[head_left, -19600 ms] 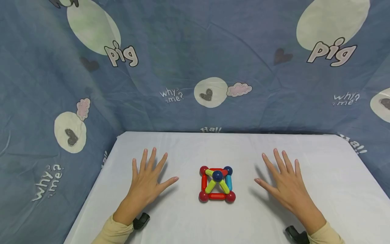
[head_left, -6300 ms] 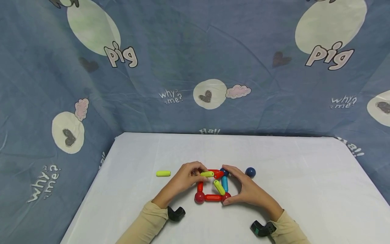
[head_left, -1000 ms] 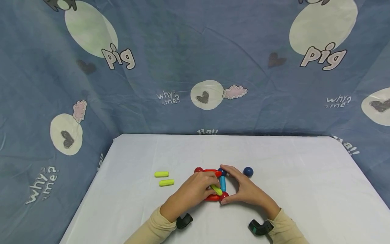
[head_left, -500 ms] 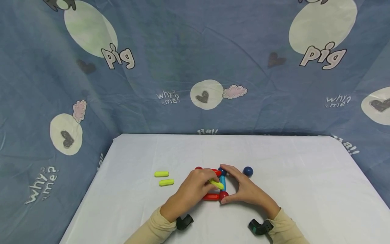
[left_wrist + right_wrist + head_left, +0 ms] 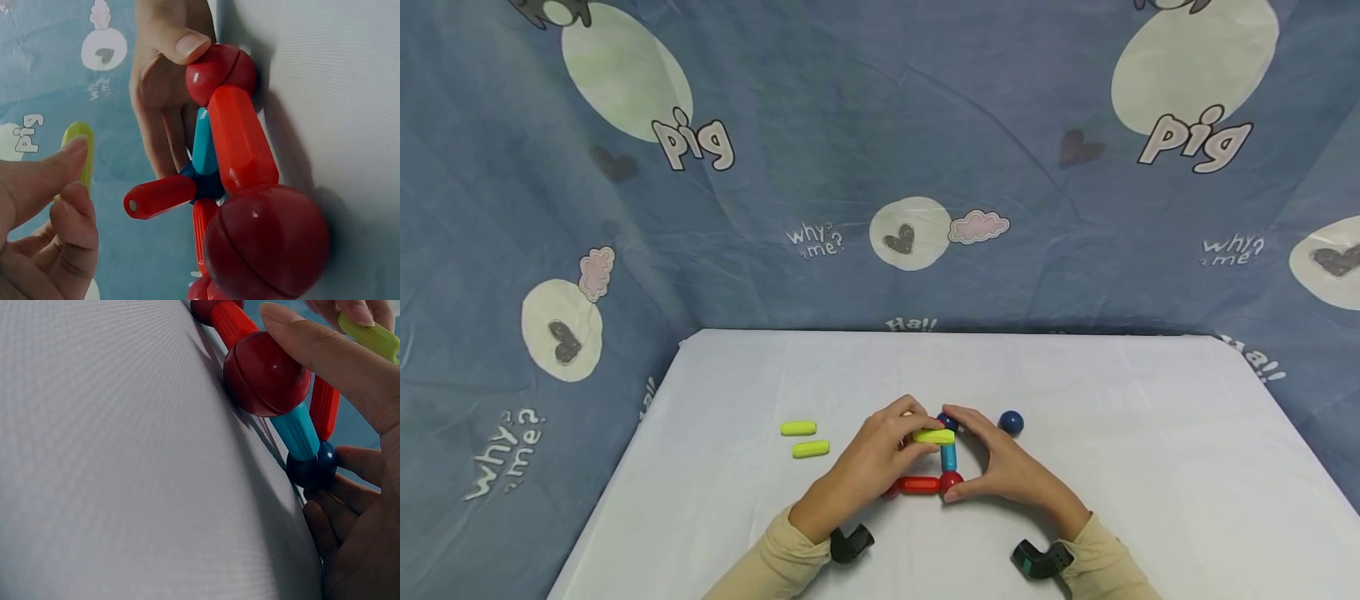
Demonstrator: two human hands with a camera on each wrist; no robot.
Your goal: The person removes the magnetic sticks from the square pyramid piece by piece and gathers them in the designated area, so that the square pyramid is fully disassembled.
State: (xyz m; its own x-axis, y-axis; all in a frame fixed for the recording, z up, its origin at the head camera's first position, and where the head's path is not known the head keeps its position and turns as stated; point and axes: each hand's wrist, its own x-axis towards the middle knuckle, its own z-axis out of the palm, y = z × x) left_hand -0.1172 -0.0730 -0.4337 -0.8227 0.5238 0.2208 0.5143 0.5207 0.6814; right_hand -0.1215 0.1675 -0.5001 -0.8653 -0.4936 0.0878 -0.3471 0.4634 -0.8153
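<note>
My left hand (image 5: 880,446) pinches a yellow-green magnetic rod (image 5: 934,437) between thumb and fingers, above the square frame. In the left wrist view this rod (image 5: 79,153) touches no ball. The frame has red balls (image 5: 951,482), a blue corner ball (image 5: 312,467), red rods (image 5: 920,485) and one light-blue rod (image 5: 949,457). One further red rod (image 5: 159,196) rises from the blue corner ball. My right hand (image 5: 1011,467) holds the frame's right side, thumb on the near red ball and fingers at the blue one. My left hand hides the frame's far left part from the head view.
Two yellow-green rods (image 5: 798,428) lie apart on the white table (image 5: 1150,467), left of the frame. A loose blue ball (image 5: 1011,423) sits beyond my right hand. A patterned blue cloth (image 5: 820,167) hangs behind the table.
The earlier pyramid is now partly apart, its top blue ball and two yellow-green rods set aside. Within the last second my left hand has pulled the third yellow-green rod off the near right red ball.
</note>
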